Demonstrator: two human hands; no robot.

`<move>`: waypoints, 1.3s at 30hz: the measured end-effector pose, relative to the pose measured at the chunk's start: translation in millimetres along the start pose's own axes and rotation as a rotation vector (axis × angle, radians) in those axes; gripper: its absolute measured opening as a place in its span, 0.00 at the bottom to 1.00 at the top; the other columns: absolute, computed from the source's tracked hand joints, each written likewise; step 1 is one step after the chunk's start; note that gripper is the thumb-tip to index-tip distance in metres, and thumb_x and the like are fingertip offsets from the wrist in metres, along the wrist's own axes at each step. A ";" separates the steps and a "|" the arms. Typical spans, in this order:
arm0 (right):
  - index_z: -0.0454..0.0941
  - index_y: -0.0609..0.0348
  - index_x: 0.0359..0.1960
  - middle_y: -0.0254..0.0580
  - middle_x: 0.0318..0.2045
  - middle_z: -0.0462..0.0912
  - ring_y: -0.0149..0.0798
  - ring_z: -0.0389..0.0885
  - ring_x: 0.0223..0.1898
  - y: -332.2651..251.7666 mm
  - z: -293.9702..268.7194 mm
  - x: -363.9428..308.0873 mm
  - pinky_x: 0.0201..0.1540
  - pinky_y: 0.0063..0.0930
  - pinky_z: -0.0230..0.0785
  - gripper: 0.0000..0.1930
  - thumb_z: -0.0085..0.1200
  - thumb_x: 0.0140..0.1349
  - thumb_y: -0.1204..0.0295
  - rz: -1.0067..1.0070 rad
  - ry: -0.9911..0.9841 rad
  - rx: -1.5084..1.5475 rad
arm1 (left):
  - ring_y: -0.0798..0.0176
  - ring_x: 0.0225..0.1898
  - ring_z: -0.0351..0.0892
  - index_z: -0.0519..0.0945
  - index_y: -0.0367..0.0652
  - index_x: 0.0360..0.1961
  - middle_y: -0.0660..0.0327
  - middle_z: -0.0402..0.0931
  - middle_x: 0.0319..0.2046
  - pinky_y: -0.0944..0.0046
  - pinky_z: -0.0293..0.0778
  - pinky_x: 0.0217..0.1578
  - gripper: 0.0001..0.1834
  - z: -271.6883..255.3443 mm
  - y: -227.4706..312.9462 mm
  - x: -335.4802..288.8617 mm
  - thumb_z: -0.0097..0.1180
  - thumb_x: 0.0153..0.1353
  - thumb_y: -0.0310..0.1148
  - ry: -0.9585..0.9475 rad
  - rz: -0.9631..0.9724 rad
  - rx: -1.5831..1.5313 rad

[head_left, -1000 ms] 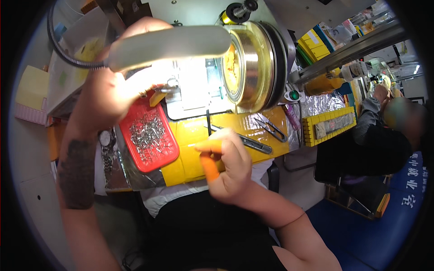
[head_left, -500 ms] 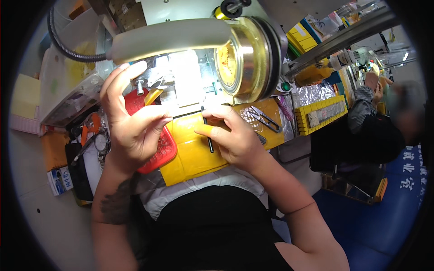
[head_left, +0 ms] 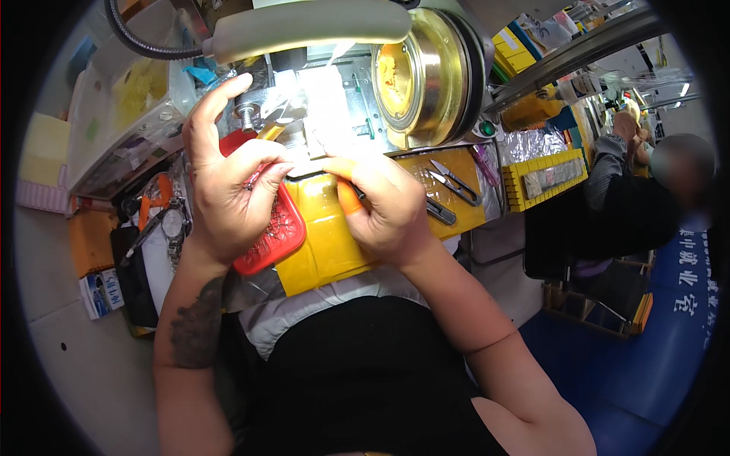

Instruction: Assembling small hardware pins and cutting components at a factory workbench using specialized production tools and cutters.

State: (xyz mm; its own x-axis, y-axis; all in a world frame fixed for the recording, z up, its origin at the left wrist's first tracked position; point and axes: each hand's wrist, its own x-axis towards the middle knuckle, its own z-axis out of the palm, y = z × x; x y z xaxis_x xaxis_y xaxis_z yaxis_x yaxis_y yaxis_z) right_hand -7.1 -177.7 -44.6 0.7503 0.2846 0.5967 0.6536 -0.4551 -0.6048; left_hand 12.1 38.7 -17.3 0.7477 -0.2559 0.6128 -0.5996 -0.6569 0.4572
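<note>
1. Hands meet at the centre of a crowded worktop [head_left: 471, 216]: the left hand [head_left: 228, 190], which a second ago was raised high toward the white lamp arm [head_left: 304, 30], now sits low over the shallow red plastic tray of small metal parts [head_left: 277, 235], close beside the right hand [head_left: 388, 213].

2. Left-hand fingers [head_left: 262, 163] are together, thumb and middle fingers pinched on something too small and too glare-washed to identify; the index finger stands straight up, free.

3. Right-hand fingers [head_left: 372, 178] are curled shut around a slim dark tool whose tip barely shows, with an orange rubber finger cot [head_left: 348, 199] on one digit. Half a second ago this hand was already here; it has hardly shifted.

4. Whatever the left hand pinches is held just above the tray's upper edge, touching or nearly touching the right hand's tool tip, under the bright light; the exact contact cannot be told.

5. Judged from this, the reach upward is over and fine two-handed work at the yellow mat [head_left: 327, 243] is under way.

6. Nearby lie dark tweezers and snips [head_left: 449, 178] on the mat's right end, untouched. A round brass-coloured machine drum [head_left: 422, 72] looms above, and a yellow ridged parts rack [head_left: 547, 178] sits farther right, where another person [head_left: 646, 197] works at the next station.
</note>
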 end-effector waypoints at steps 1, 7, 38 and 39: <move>0.81 0.60 0.46 0.50 0.40 0.84 0.51 0.84 0.38 0.7 -0.6 0.8 0.40 0.39 0.77 0.15 0.60 0.56 0.83 -0.034 0.021 -0.006 | 0.44 0.70 0.61 0.84 0.44 0.28 0.43 0.62 0.68 0.48 0.54 0.69 0.04 1.2 -2.2 -0.6 0.66 0.50 0.24 -0.004 0.009 0.005; 0.82 0.60 0.46 0.48 0.37 0.85 0.51 0.84 0.34 -0.9 -3.1 -5.3 0.38 0.38 0.77 0.15 0.60 0.56 0.82 -0.010 0.056 -0.009 | 0.43 0.69 0.61 0.85 0.44 0.28 0.43 0.61 0.68 0.48 0.53 0.71 0.04 2.9 0.6 -2.0 0.66 0.50 0.23 0.008 0.036 -0.024; 0.84 0.59 0.46 0.44 0.53 0.84 0.43 0.82 0.39 -10.3 -15.2 -29.5 0.44 0.35 0.74 0.16 0.60 0.55 0.73 -0.136 -0.203 -0.248 | 0.44 0.65 0.64 0.85 0.44 0.28 0.46 0.67 0.65 0.50 0.56 0.67 0.08 8.6 0.5 -0.2 0.67 0.45 0.22 0.064 0.055 0.009; 0.84 0.58 0.47 0.41 0.54 0.84 0.40 0.81 0.36 -10.0 -16.9 -30.1 0.41 0.35 0.73 0.17 0.63 0.54 0.74 -0.156 -0.208 -0.283 | 0.44 0.66 0.64 0.84 0.43 0.28 0.45 0.67 0.65 0.50 0.56 0.68 0.08 10.3 1.9 1.0 0.66 0.45 0.22 0.068 0.061 0.001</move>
State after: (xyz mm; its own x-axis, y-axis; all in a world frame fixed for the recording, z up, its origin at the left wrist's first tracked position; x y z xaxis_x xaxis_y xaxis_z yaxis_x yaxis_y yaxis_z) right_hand -37.8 -196.0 -47.6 0.6673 0.5206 0.5326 0.7299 -0.5995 -0.3285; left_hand 14.7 29.9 -22.5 0.6889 -0.2463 0.6818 -0.6428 -0.6423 0.4175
